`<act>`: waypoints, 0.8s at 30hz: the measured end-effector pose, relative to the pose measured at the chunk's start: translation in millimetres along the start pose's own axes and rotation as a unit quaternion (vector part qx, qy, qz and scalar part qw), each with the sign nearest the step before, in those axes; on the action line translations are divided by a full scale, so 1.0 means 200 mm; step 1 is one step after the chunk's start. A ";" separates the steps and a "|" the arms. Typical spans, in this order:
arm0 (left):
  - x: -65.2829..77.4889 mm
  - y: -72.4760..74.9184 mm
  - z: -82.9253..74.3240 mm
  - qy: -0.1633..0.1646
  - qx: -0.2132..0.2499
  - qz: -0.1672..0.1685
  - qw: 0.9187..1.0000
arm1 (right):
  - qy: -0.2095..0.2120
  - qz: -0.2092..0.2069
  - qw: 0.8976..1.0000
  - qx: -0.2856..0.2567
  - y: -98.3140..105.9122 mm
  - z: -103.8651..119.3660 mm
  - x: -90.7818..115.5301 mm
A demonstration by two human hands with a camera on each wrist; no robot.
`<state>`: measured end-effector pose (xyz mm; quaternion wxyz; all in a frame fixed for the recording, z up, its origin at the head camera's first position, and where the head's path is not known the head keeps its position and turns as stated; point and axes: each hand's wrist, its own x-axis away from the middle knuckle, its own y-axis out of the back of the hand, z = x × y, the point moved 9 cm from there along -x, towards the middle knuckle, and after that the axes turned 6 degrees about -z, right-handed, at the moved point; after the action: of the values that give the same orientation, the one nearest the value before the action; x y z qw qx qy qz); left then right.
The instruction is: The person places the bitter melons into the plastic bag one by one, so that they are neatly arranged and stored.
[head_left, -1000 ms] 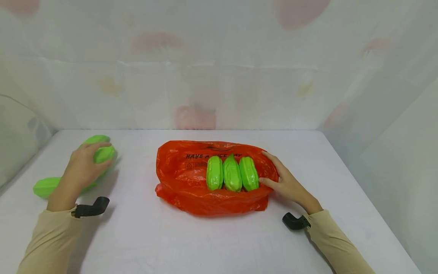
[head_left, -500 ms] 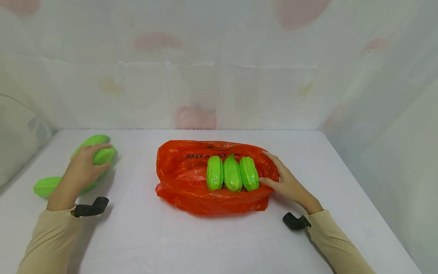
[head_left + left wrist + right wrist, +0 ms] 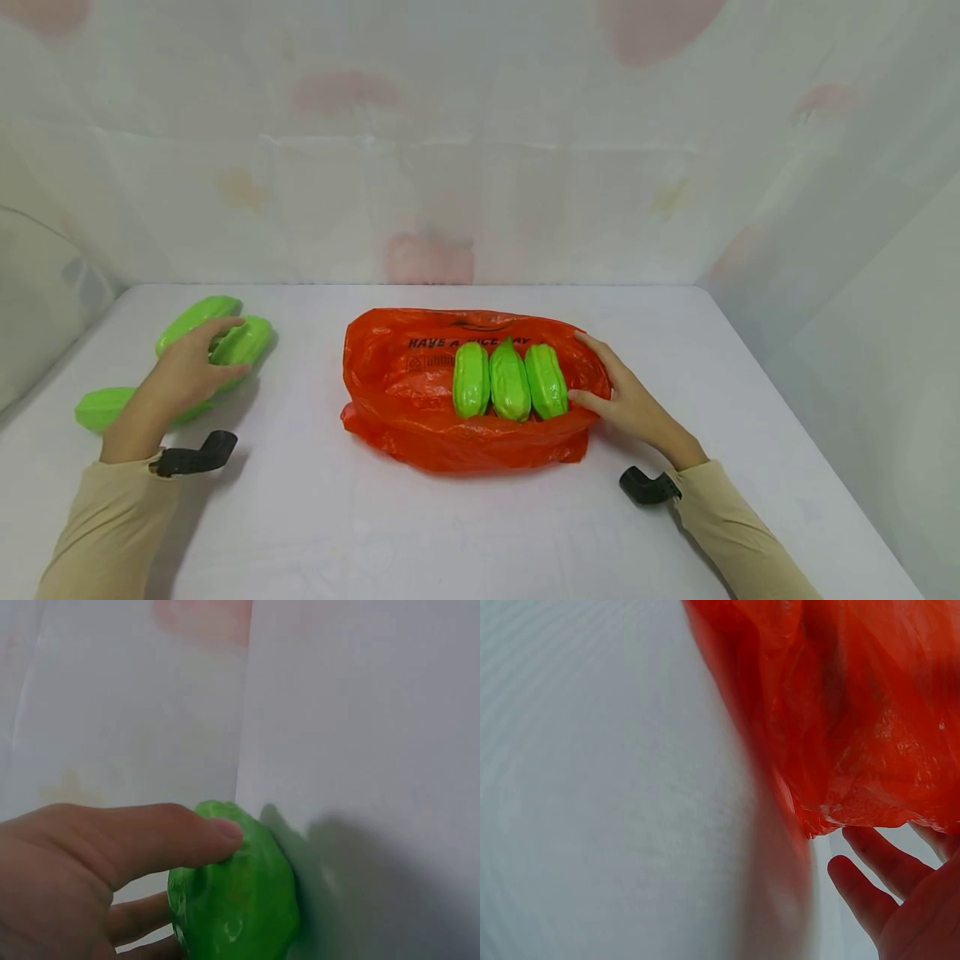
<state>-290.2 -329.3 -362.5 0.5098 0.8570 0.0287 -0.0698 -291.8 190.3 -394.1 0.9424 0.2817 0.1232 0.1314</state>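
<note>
My left hand (image 3: 187,362) grips a green ridged fruit (image 3: 247,340) at the table's left, thumb on its near side. In the left wrist view the thumb lies across the glossy fruit (image 3: 240,900), with other fingers partly hidden behind it. A second such fruit (image 3: 195,319) lies just behind that hand, and more green (image 3: 101,408) shows under the wrist. A red plastic bag (image 3: 390,383) lies mid-table, mouth spread. My right hand (image 3: 630,400) holds its right rim, thumb tip inside. Other fingers (image 3: 877,859) extend along the bag's outside (image 3: 870,750) in the right wrist view.
Three green ridged fruits (image 3: 509,383) stand side by side within the bag's right half. A white cloth covers the table (image 3: 420,542). Patterned white curtains (image 3: 525,208) rise behind and at both sides. Black camera mounts (image 3: 198,454) stick out from both wrists.
The fruit in my left hand has shifted a little to the right and turned, showing more of itself. My right hand and the bag have stayed put.
</note>
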 end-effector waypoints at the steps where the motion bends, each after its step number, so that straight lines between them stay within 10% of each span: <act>1: 0.00 0.00 0.00 -0.003 0.001 0.003 1.000 | 0.000 0.000 1.000 0.000 0.00 0.00 0.00; 11: -0.01 -0.03 -0.04 -0.039 0.010 -0.018 0.999 | 0.006 -0.001 1.000 -0.004 0.00 0.01 0.00; 24: 0.00 -0.07 -0.06 -0.008 -0.005 0.004 1.000 | 0.004 0.000 1.000 -0.005 0.00 0.01 0.01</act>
<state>-291.1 -312.3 -368.7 0.5142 0.8542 0.0214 -0.0739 -290.3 189.8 -393.1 0.9433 0.2765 0.1261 0.1334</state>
